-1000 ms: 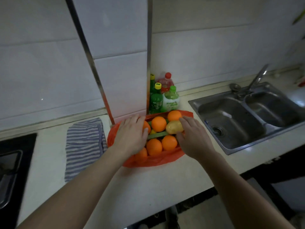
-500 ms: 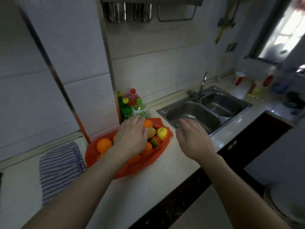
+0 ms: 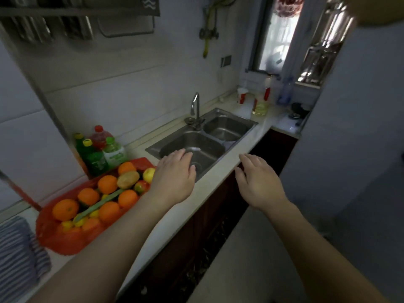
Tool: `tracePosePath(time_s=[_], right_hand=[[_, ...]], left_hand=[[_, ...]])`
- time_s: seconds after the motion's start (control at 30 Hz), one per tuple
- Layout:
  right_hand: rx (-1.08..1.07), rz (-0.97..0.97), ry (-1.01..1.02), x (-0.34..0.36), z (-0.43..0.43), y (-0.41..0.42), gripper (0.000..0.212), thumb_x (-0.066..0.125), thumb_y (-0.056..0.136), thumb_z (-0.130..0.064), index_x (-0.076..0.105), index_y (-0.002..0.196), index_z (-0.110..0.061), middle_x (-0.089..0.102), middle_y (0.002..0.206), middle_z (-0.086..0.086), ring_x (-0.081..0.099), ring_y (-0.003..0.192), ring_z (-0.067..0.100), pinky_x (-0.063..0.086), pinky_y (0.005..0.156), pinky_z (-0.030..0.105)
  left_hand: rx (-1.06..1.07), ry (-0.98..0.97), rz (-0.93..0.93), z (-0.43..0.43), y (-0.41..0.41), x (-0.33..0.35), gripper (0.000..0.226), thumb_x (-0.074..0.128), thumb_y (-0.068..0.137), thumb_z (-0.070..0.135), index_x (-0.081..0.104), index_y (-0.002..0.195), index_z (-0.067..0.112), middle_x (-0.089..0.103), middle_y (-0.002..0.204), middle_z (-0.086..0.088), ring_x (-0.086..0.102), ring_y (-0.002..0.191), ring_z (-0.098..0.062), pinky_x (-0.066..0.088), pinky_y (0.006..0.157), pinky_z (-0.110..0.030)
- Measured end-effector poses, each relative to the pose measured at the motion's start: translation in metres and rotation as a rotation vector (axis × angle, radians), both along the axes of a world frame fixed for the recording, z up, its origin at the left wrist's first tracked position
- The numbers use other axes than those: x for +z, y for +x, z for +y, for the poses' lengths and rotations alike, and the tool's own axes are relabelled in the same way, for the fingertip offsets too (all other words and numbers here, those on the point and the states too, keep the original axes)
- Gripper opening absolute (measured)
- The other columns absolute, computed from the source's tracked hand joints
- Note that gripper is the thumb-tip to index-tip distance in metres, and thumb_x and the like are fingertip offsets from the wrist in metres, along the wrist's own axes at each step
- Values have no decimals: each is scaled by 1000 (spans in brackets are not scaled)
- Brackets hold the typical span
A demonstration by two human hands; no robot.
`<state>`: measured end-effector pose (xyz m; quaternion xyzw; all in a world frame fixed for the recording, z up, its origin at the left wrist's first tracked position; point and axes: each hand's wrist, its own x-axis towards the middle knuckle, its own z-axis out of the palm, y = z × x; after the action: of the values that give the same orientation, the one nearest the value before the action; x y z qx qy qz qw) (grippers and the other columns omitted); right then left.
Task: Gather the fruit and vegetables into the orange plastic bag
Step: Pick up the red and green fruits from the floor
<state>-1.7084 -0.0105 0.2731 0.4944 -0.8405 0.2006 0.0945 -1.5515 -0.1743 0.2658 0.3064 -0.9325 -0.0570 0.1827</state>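
Note:
The orange plastic bag [image 3: 65,241] lies open on the white counter at the left. Inside it are several oranges [image 3: 65,209], a brown potato [image 3: 127,179], a yellow lemon [image 3: 149,174], a red-green fruit [image 3: 141,186] and a long green vegetable [image 3: 96,206]. My left hand [image 3: 175,176] hovers palm down to the right of the bag, over the sink's near edge, fingers relaxed and holding nothing. My right hand [image 3: 258,182] floats in front of the counter edge, fingers spread, also holding nothing.
A double steel sink [image 3: 205,143] with a tap [image 3: 195,106] is set in the counter [image 3: 166,224]. Three drink bottles [image 3: 98,149] stand behind the bag against the tiled wall. A striped cloth [image 3: 17,254] lies at far left. More bottles [image 3: 260,101] stand by the window.
Both hands have left the bag and moved right; the left now hovers over the sink edge, the right is off the counter. The view has swung right and up.

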Motion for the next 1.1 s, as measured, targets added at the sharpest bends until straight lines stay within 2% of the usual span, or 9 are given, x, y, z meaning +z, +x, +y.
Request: tracePosePath(time_s=[0.2,0.3,0.4,0.67,0.83,0.97,1.1], right_hand=[[-139,-61,18,-2,71,-39,50,34,100,-36,37,144,-12,39,148,7,31,137,23,21,114,34],[-219,-103,32,-4,101,-53,52,33,100,-36,34,146,-11,36,150,8,28,139,23,22,115,35],[-302,-115,34,-6,127,-66,53,35,100,-35,34,145,-9,38,149,10,32,136,25,25,112,36],[-598,-111,16,-16,176,-100,47,45,96,-25,44,136,-2,50,136,17,46,120,34,36,100,40],[-782,-90,47,-19,189,-108,45,51,93,-24,49,132,-1,53,132,17,48,119,37,35,99,40],[-913,-68,62,-22,195,-106,40,56,90,-20,55,123,3,59,120,21,53,110,39,41,95,42],[-1029,-81,82,-34,205,-99,43,54,92,-24,54,124,3,57,122,22,51,113,39,39,99,43]], left_hand=[[-154,-10,-25,49,-60,-2,48,32,98,37,43,140,17,41,148,-5,34,138,-21,30,113,-45],[-222,-15,-23,69,-89,-3,46,33,99,35,43,140,16,41,148,-6,34,137,-22,27,115,-43],[-315,-26,6,84,-119,-3,43,36,98,34,49,133,14,48,141,-7,40,131,-22,31,110,-41],[-572,7,-28,108,-209,-12,50,35,99,39,39,144,18,38,151,-4,32,139,-20,25,116,-42],[-743,-16,-30,118,-259,-15,47,37,99,38,43,141,16,43,146,-4,36,135,-20,28,112,-40],[-887,-24,-64,125,-291,-21,47,35,100,37,44,138,12,47,141,-7,40,131,-23,31,111,-42],[-1021,-24,-108,137,-315,-33,48,32,101,38,40,140,11,44,143,-8,39,132,-25,29,111,-41]])
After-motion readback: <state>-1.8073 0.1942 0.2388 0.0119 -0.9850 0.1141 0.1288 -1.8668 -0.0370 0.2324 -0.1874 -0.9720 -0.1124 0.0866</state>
